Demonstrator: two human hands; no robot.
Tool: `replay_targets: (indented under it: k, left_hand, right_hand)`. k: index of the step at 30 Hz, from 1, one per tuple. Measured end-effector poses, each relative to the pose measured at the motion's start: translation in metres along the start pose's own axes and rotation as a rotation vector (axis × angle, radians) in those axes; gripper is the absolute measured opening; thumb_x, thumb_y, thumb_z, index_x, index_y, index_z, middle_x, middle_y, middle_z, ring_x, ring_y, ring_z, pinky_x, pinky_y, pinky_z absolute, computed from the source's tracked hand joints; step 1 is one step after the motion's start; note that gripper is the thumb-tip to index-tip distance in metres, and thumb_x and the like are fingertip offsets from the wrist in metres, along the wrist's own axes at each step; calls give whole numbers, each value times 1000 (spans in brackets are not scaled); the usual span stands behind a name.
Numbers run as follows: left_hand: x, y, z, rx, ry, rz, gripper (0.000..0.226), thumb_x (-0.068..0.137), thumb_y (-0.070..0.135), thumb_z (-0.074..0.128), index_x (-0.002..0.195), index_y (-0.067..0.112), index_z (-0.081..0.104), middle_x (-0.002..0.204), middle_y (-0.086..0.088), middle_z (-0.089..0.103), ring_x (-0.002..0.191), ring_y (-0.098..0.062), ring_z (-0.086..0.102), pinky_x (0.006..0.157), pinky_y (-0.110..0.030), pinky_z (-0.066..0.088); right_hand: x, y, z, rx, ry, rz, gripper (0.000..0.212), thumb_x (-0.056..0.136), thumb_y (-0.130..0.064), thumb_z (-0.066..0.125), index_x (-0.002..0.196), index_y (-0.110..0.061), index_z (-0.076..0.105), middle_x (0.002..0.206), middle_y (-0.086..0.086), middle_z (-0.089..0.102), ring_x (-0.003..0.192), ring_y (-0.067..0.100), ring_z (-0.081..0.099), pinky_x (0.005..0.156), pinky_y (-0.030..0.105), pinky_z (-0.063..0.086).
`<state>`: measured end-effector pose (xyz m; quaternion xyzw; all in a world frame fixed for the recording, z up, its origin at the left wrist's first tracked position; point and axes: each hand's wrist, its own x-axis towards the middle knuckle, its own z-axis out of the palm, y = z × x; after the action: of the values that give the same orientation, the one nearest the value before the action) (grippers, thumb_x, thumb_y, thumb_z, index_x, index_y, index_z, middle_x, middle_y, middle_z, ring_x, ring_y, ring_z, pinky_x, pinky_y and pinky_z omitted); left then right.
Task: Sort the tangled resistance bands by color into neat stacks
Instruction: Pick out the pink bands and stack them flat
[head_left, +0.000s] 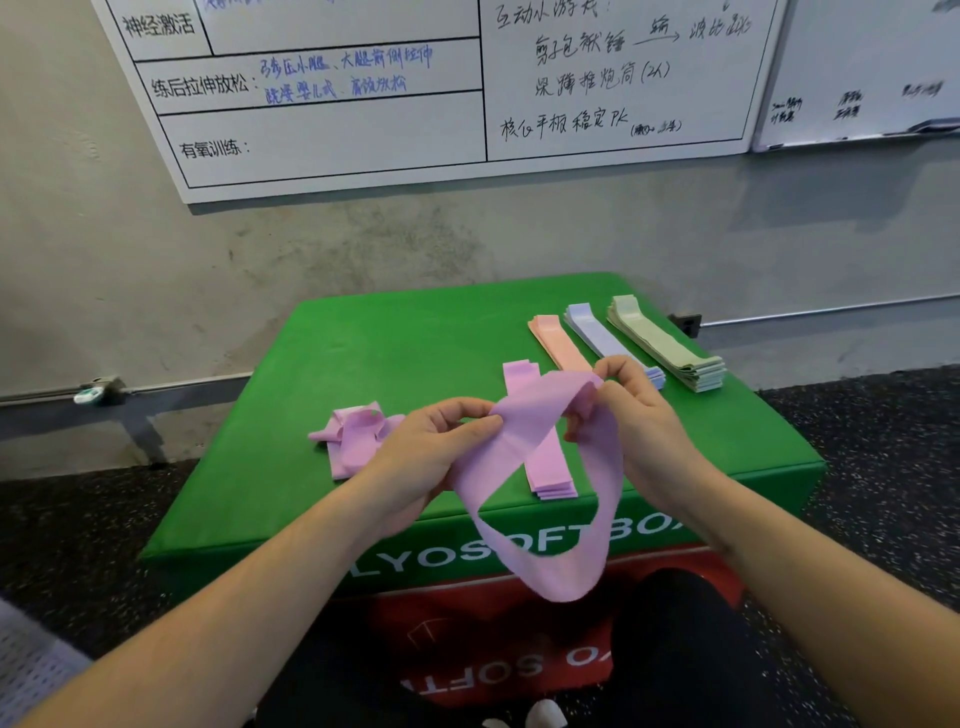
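**Both hands holding a pink band above the green box**

In the middle of the frame, the left hand (415, 447) and the right hand (631, 415) are holding one pink resistance band (545, 519) in the air. The left hand's thumb and fingers are pinching the band's upper left edge. The right hand's fingers are curling round its upper right part, near the top of the loop. Between them the band is twisting across itself, and the loop is hanging down over the front edge of the green soft box (389, 353), covering part of the white lettering there.

On the box's top surface, just behind the held band, a neat pink stack (548, 467) is lying flat, running away from the camera. To the left of centre, a small tangled pink pile (353, 436) is sitting beside the left hand.

Toward the upper right of the box, three more stacks are lying side by side at a slant: a peach stack (553, 338), a lavender stack (597, 332) and a pale green stack (665, 343), the green one thickest and nearest the right edge.

A whiteboard (337, 130) with handwriting is hanging on the grey wall across the top of the frame. A red box (467, 623) is showing beneath the green one.
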<state>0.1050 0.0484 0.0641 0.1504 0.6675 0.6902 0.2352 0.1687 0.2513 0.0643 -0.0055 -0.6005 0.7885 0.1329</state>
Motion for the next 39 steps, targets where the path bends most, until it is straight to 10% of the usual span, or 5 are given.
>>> replay_targets:
  k: [6,10,17,22,39]
  left_hand:
    - [5,-1,-1,242,120,103,12,91,23,71,83,31,75,77,-15,72,68,-19,60,61,-29,41]
    - [8,-4,-3,297,181,197,12,93,26,70,88,35,76,78,-22,70,69,-19,52,67,-32,33]
    - [13,-7,-1,165,273,305,38,96,-4,53,91,30,71,97,6,76,89,-14,65,76,-30,51]
    - [10,0,7,-28,241,366,34,97,-9,50,111,21,57,82,-2,74,72,-14,64,70,-30,54]
    - [7,-6,12,83,178,347,44,97,-3,54,83,33,72,101,-20,69,87,-29,58,82,-52,48]
  right_hand:
    - [3,1,-6,-93,-64,21,42,68,-11,51,109,-19,56,72,2,37,62,12,31,59,28,27]
    - [-4,0,-6,-296,-250,-112,44,71,-29,62,114,-40,66,101,3,57,83,10,54,73,22,43]
    - [-19,17,3,-738,-238,-364,54,89,0,64,121,-41,50,85,13,51,69,26,48,65,42,44]
    - [-25,37,5,-866,-248,-341,49,89,-15,71,109,-52,45,88,-16,56,78,8,56,71,23,49]
    - [-8,29,29,-506,60,-181,36,85,-43,73,112,-23,58,95,5,61,76,7,53,73,25,49]
